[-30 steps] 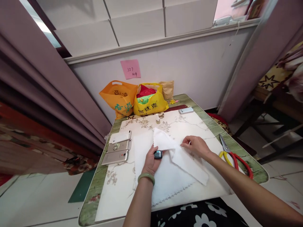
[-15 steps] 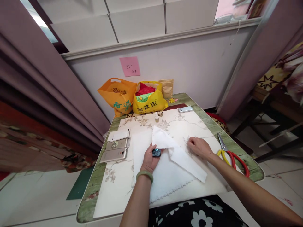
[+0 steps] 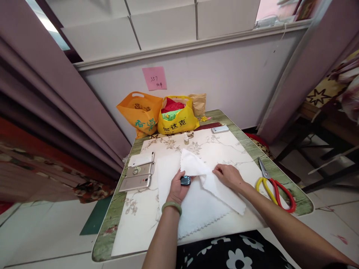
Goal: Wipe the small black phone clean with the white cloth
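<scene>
In my left hand (image 3: pixel 179 187) is a small dark, glossy rectangular object (image 3: pixel 185 181) with light wavy stripes, gripped between thumb and fingers. A white cloth (image 3: pixel 200 209) with zigzag-cut edges lies under that hand, and its folded-over flap (image 3: pixel 193 164) covers some of the fingers. My right hand (image 3: pixel 228 175) is closed, thumb and fingertips together, right at the flap's right edge. Whatever those fingertips may pinch is hidden. Scissors (image 3: pixel 265 173) with one yellow and one red handle lie by my right forearm.
Three phones (image 3: pixel 138 172) lie in a column at the left. A silver phone (image 3: pixel 220 129) rests at the back right, and a small bottle (image 3: pixel 186 139) stands behind the cloth. Along the wall are an orange bag (image 3: pixel 143 116), a stuffed yellow bag (image 3: pixel 178 121) and a brown paper pouch (image 3: pixel 199 104).
My right hand has moved left to the edge of the cloth flap, its fingers going from a loose fist to a pinch. My left hand and the dark object have stayed in place.
</scene>
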`<state>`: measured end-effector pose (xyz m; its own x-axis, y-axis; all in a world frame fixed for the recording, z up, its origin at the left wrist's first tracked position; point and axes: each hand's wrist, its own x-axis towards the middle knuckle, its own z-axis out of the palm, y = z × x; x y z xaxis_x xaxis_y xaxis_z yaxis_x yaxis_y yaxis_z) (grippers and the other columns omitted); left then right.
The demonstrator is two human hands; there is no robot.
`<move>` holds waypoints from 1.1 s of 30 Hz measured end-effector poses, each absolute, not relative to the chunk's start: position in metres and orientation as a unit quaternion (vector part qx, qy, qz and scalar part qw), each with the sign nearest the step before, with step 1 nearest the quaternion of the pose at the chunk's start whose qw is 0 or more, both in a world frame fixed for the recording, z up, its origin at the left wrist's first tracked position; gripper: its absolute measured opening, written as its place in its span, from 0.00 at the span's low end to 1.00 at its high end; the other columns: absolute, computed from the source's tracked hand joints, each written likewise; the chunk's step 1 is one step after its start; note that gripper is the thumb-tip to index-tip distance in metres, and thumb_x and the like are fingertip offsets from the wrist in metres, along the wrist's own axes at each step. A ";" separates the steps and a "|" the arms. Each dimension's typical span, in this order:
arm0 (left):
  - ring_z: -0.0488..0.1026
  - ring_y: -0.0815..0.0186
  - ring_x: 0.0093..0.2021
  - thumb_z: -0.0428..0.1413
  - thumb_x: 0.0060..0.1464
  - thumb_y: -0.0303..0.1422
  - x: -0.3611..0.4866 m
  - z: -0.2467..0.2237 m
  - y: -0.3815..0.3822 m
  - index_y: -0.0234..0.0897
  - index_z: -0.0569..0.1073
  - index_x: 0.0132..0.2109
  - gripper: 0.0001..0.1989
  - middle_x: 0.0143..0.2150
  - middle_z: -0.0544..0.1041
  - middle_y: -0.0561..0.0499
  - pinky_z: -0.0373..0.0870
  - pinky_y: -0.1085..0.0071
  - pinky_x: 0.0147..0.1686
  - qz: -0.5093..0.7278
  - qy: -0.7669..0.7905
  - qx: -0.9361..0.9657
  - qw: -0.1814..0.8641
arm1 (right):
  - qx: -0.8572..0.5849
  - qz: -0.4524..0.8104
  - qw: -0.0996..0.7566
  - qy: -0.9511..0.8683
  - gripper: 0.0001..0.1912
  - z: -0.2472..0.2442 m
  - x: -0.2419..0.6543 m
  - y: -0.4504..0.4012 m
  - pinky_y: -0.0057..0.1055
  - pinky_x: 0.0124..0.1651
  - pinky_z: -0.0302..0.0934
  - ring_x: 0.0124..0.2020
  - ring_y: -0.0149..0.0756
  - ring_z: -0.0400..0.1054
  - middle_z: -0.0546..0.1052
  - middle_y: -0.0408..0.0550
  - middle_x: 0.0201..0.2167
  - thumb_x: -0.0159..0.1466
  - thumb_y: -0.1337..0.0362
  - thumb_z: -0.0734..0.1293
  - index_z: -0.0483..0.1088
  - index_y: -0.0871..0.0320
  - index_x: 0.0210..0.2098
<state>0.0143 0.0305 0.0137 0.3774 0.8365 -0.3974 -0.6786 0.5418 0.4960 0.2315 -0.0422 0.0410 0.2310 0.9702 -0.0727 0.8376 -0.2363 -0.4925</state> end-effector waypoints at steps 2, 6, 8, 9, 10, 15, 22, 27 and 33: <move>0.76 0.59 0.49 0.56 0.51 0.22 0.014 0.013 0.031 0.38 0.72 0.52 0.20 0.48 0.79 0.46 0.71 0.56 0.54 0.460 0.309 0.126 0.823 | -0.777 0.162 0.171 -0.584 0.14 0.040 0.241 -0.043 0.27 0.31 0.49 0.32 0.35 0.69 0.78 0.44 0.30 0.66 0.58 0.57 0.73 0.54 0.34; 0.76 0.58 0.50 0.56 0.51 0.22 0.015 0.012 0.032 0.38 0.72 0.52 0.20 0.49 0.79 0.46 0.71 0.55 0.54 0.457 0.296 0.129 0.828 | -0.819 0.118 0.141 -0.544 0.23 0.042 0.253 -0.051 0.28 0.28 0.46 0.28 0.36 0.68 0.75 0.46 0.25 0.70 0.54 0.50 0.69 0.54 0.28; 0.76 0.59 0.50 0.55 0.51 0.22 0.015 0.012 0.032 0.39 0.72 0.53 0.21 0.49 0.79 0.46 0.71 0.55 0.54 0.455 0.292 0.134 0.830 | -0.806 0.122 0.143 -0.562 0.26 0.044 0.248 -0.058 0.28 0.28 0.46 0.26 0.35 0.67 0.74 0.44 0.22 0.69 0.47 0.51 0.67 0.54 0.25; 0.76 0.59 0.49 0.55 0.52 0.23 0.015 0.012 0.032 0.39 0.72 0.53 0.21 0.49 0.79 0.46 0.71 0.56 0.54 0.455 0.292 0.135 0.831 | -0.790 0.127 0.144 -0.582 0.25 0.045 0.242 -0.061 0.28 0.28 0.47 0.26 0.35 0.67 0.74 0.43 0.21 0.67 0.44 0.54 0.67 0.54 0.25; 0.76 0.59 0.49 0.55 0.52 0.22 0.015 0.012 0.032 0.39 0.72 0.53 0.21 0.49 0.79 0.46 0.71 0.56 0.54 0.455 0.293 0.135 0.830 | -0.773 0.130 0.141 -0.604 0.24 0.046 0.235 -0.065 0.27 0.28 0.47 0.26 0.35 0.67 0.74 0.42 0.22 0.64 0.41 0.58 0.67 0.54 0.27; 0.77 0.60 0.48 0.54 0.51 0.22 0.015 0.015 0.031 0.38 0.72 0.52 0.20 0.47 0.80 0.47 0.71 0.58 0.54 0.468 0.309 0.123 0.819 | -0.723 0.095 0.061 -0.682 0.15 0.049 0.208 -0.077 0.28 0.29 0.47 0.30 0.37 0.71 0.78 0.44 0.32 0.59 0.48 0.66 0.68 0.54 0.35; 0.76 0.59 0.49 0.54 0.50 0.22 0.014 0.016 0.029 0.38 0.73 0.51 0.20 0.45 0.80 0.47 0.71 0.58 0.54 0.475 0.308 0.136 0.813 | -0.770 0.045 0.010 -0.636 0.10 0.055 0.235 -0.071 0.29 0.30 0.50 0.32 0.39 0.72 0.78 0.48 0.34 0.64 0.60 0.59 0.71 0.55 0.35; 0.76 0.59 0.50 0.55 0.50 0.22 0.012 0.012 0.026 0.39 0.72 0.52 0.21 0.46 0.80 0.48 0.71 0.57 0.54 0.453 0.285 0.161 0.829 | -0.811 0.025 0.009 -0.584 0.13 0.049 0.265 -0.074 0.31 0.30 0.51 0.32 0.40 0.72 0.78 0.48 0.34 0.66 0.61 0.57 0.73 0.53 0.35; 0.76 0.60 0.47 0.55 0.49 0.21 0.011 0.013 0.027 0.40 0.71 0.54 0.24 0.46 0.79 0.48 0.71 0.58 0.53 0.446 0.286 0.155 0.834 | -0.768 -0.001 0.194 -0.611 0.14 0.074 0.237 -0.049 0.31 0.39 0.59 0.40 0.38 0.71 0.77 0.48 0.42 0.68 0.59 0.58 0.73 0.53 0.44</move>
